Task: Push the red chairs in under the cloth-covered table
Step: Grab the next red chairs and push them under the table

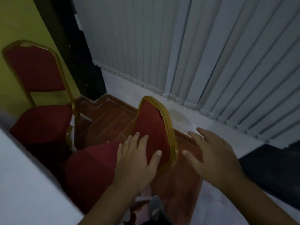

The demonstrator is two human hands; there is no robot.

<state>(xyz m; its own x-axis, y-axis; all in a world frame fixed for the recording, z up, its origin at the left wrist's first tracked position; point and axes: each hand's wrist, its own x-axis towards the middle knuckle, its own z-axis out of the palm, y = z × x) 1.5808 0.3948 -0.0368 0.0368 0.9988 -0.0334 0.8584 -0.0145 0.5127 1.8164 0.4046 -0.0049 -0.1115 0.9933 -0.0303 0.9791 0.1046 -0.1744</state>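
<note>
Yellow wall (14, 21) and grey vertical blinds (211, 54) close off this dim corner. At far left the white-clothed table (21, 184) cuts in, with one red chair (39, 98) beside it against the wall. Nearer, a second red chair (151, 127) stands under my left hand (138, 161), fingers spread flat on its backrest, gripping nothing. My right hand (215, 159) hovers open just beside the gold frame.

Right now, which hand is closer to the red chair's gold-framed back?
Left. The left hand lies flat on the red padding of the near chair's backrest. The right hand hovers open just beside its gold frame, apparently not touching.
</note>
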